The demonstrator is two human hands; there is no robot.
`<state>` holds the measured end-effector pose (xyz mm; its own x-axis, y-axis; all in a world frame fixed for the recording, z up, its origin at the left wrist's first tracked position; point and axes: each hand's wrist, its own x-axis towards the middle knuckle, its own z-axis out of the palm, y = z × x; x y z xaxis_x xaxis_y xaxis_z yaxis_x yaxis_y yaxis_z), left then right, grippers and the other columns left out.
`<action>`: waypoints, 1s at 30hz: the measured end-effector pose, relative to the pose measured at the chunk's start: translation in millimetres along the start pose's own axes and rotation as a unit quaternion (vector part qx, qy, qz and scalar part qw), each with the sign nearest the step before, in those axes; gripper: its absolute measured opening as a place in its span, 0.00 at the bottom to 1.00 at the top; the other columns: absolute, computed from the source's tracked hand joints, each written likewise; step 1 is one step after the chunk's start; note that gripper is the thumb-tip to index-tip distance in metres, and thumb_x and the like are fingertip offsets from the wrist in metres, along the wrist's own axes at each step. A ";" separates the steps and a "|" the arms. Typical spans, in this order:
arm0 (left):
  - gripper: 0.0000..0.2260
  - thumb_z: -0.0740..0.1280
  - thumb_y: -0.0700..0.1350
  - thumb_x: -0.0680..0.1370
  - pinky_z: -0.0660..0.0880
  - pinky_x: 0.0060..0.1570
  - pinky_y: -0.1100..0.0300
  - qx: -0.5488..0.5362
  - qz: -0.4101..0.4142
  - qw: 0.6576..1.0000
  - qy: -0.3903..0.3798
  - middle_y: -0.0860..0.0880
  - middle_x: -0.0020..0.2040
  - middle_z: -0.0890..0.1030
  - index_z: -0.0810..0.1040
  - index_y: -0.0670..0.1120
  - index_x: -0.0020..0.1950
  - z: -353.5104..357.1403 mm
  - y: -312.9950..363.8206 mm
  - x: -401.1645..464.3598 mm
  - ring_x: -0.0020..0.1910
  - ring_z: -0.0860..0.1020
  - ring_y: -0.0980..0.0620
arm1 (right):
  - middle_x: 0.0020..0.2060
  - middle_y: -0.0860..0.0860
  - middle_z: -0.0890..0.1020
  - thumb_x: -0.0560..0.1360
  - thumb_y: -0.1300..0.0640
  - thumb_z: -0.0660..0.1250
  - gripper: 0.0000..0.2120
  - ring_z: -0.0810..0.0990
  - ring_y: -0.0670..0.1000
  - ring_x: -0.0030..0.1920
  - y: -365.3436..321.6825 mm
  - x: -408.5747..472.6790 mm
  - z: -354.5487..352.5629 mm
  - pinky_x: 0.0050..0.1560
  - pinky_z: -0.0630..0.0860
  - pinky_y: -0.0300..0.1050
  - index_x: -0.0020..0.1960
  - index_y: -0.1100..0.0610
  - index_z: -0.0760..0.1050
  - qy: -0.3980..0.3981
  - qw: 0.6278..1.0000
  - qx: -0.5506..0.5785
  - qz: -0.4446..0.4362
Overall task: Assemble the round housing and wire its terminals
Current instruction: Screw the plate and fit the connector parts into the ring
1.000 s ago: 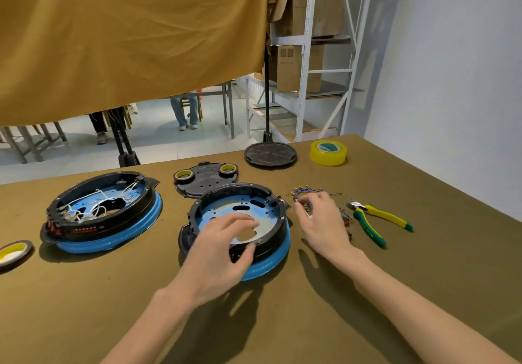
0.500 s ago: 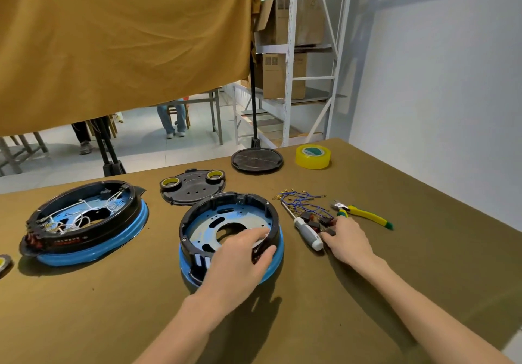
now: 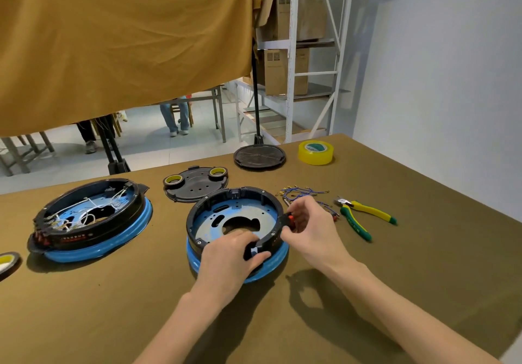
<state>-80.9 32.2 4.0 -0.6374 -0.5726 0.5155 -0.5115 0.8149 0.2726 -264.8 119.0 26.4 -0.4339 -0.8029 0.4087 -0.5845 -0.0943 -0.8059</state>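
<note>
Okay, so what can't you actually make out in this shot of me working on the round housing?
Head view only:
- The small red-and-black part at the housing rim: mostly covered by the right hand, so its type is unclear.
- Housing's near rim: hidden under the left hand.
- Blue wires: terminals too small to read.
- Tape roll at the left edge: cut off.
- Red label on the wired housing: too blurred.

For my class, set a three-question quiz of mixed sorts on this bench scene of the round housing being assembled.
1. True or false: the green-and-yellow pliers lie to the right of the unwired round black-and-blue housing.
2. Which hand grips that housing's near black rim? A) left hand B) right hand
3. Fill in: the other round housing at the left already holds white ____.

Key: 1 true; 2 A; 3 wires.
</note>
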 end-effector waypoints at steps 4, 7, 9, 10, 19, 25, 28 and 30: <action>0.16 0.76 0.52 0.75 0.78 0.57 0.62 -0.108 0.004 0.994 -0.015 0.59 0.53 0.84 0.83 0.51 0.62 1.0 -4.3 -1.4 0.52 0.80 0.62 | 0.39 0.45 0.82 0.70 0.64 0.73 0.13 0.80 0.44 0.39 -6.5 -10.0 12.4 0.40 0.76 0.34 0.50 0.49 0.80 -0.024 0.999 0.000 -0.026; 0.15 0.76 0.51 0.75 0.73 0.63 0.59 -0.073 0.032 0.997 0.012 0.61 0.54 0.84 0.83 0.54 0.61 -1.3 -18.9 -10.3 0.55 0.80 0.63 | 0.43 0.43 0.82 0.72 0.65 0.73 0.14 0.80 0.44 0.41 -8.0 -18.4 17.3 0.41 0.77 0.34 0.54 0.52 0.83 -0.026 0.999 -0.006 -0.043; 0.14 0.74 0.54 0.75 0.71 0.62 0.57 -0.057 0.032 0.997 0.030 0.61 0.54 0.84 0.83 0.55 0.60 -0.2 -22.7 -15.2 0.54 0.80 0.62 | 0.44 0.42 0.82 0.72 0.64 0.73 0.14 0.80 0.44 0.42 -8.9 -21.7 20.2 0.42 0.77 0.34 0.56 0.53 0.83 -0.020 0.998 -0.018 -0.056; 0.14 0.73 0.54 0.75 0.72 0.61 0.57 -0.058 0.030 0.997 0.036 0.61 0.53 0.85 0.84 0.54 0.60 1.5 -22.8 -16.9 0.53 0.80 0.62 | 0.45 0.43 0.82 0.72 0.64 0.73 0.14 0.80 0.44 0.43 -9.7 -23.0 21.5 0.43 0.76 0.33 0.56 0.54 0.84 -0.017 0.997 -0.025 -0.065; 0.16 0.78 0.52 0.71 0.80 0.45 0.56 -0.046 0.015 0.996 0.070 0.56 0.50 0.87 0.86 0.52 0.59 14.0 -12.2 -13.5 0.46 0.84 0.57 | 0.46 0.41 0.79 0.73 0.64 0.74 0.14 0.79 0.43 0.47 -12.1 -32.3 26.1 0.46 0.76 0.31 0.58 0.53 0.84 -0.022 0.994 -0.048 -0.093; 0.16 0.77 0.53 0.73 0.82 0.46 0.56 -0.055 0.020 0.995 0.077 0.56 0.50 0.87 0.85 0.52 0.59 17.2 -9.0 -10.8 0.47 0.84 0.58 | 0.46 0.41 0.79 0.73 0.65 0.74 0.16 0.79 0.42 0.47 -6.0 -33.4 24.0 0.46 0.76 0.31 0.59 0.53 0.83 -0.012 0.996 -0.042 -0.079; 0.16 0.74 0.55 0.74 0.78 0.47 0.62 -0.053 0.022 0.995 0.078 0.56 0.50 0.87 0.85 0.52 0.59 18.6 -9.5 -12.1 0.47 0.84 0.59 | 0.46 0.42 0.80 0.73 0.65 0.75 0.18 0.80 0.44 0.47 -3.1 -34.5 23.8 0.45 0.77 0.32 0.61 0.54 0.80 -0.009 0.997 -0.030 -0.066; 0.16 0.72 0.56 0.74 0.71 0.47 0.69 -0.054 0.018 0.995 0.080 0.57 0.50 0.87 0.85 0.53 0.60 18.8 -9.2 -12.4 0.45 0.83 0.61 | 0.46 0.43 0.80 0.73 0.65 0.75 0.17 0.81 0.44 0.46 -1.4 -35.2 24.0 0.44 0.78 0.34 0.60 0.54 0.80 -0.008 0.998 -0.026 -0.063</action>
<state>-79.1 30.1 -20.1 -0.5503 -0.5280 0.6468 -0.4189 0.8447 0.3332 -232.2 133.3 2.8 -0.3442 -0.7961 0.4977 -0.6691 -0.1640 -0.7249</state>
